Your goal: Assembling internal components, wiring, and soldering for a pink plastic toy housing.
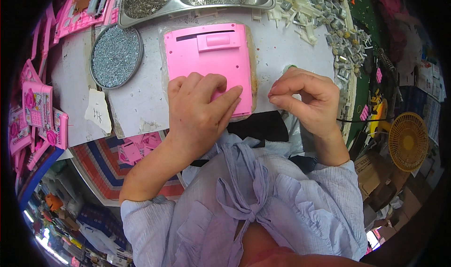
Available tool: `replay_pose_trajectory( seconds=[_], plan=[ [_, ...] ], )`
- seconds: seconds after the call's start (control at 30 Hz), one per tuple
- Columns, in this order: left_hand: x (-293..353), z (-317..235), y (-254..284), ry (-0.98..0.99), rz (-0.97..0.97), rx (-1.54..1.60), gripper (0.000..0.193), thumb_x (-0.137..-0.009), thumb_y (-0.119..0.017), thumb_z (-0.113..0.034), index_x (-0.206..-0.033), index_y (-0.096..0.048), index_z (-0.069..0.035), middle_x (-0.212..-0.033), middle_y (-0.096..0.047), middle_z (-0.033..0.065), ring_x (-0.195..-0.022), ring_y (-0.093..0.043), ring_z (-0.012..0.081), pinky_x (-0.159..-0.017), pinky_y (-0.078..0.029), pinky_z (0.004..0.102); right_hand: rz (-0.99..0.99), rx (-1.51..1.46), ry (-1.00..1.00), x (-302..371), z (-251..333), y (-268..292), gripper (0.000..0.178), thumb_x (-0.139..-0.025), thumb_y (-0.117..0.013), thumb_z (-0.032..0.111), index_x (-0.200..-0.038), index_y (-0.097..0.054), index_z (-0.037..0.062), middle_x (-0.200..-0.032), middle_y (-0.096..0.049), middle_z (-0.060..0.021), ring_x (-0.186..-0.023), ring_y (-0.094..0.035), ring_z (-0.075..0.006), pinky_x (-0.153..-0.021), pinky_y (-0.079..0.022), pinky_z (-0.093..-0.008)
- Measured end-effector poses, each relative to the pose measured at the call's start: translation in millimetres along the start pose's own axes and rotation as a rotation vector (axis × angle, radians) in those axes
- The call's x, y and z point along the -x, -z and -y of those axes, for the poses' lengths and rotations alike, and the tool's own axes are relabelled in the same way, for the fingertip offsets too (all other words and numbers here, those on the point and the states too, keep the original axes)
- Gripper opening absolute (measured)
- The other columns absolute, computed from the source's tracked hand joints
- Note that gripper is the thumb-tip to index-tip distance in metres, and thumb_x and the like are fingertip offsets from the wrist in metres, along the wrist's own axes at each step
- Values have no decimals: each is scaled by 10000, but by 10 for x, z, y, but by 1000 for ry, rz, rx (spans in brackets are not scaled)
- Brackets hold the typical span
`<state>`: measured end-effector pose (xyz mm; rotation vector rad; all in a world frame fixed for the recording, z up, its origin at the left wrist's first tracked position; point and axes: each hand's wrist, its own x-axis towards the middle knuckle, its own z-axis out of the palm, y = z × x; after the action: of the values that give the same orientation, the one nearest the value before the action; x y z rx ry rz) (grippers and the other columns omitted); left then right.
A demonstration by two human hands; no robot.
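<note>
A flat pink plastic panel (211, 69) lies in front of me on a clear-edged pad, with a dark slot and a raised pink tab near its far end. Over the panel's near left part rests my left hand (199, 105), its fingers bent and drawn together against the surface. Whatever those fingertips may hold is hidden. Just right of the panel, my right hand (307, 95) is raised with thumb and forefinger pinched together. Anything between them is too small to make out. Behind its knuckles shows part of a small green round thing (289, 68).
A round dish of small screws (116, 55) stands left of the panel. At the far edge, a metal tray (197, 8) holds springs. White plastic parts (305, 18) and small metal pieces are heaped at far right. Pink parts (40, 107) pile up at left; a yellow fan (408, 140) stands right.
</note>
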<state>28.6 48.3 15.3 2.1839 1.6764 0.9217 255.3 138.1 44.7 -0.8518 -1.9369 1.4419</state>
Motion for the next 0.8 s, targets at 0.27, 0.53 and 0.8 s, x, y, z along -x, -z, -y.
replay_pose_trajectory(
  seconds=[0.27,0.53,0.8],
  plan=[
    [194,-244,300,430,207,856,234,-825,-796,-50,-1047,-725,-38,-845,-679,38,-760,-654,162,-699,-503,306,146,66,419,-53,31,-208,221,-742,-841,53,-942,-746,41,-854,-673,-83,-726,-626,-245,-636,-495,-342],
    [336,-79,325,725,464,1711,133,-886,-759,6,-1010,-713,18,-869,-702,8,-788,-632,58,-704,-524,227,278,-98,452,-48,5,-412,251,-727,-865,89,-957,-774,45,-853,-642,-66,-751,-583,-253,-661,-487,-352],
    [198,79,320,207,-6,508,156,-784,-781,4,-931,-731,-3,-796,-679,112,-674,-663,214,-574,-494,284,-499,-104,260,-1010,294,461,304,-883,-706,167,-1117,-653,-21,-934,-677,-133,-780,-590,-188,-744,-470,-312]
  ],
)
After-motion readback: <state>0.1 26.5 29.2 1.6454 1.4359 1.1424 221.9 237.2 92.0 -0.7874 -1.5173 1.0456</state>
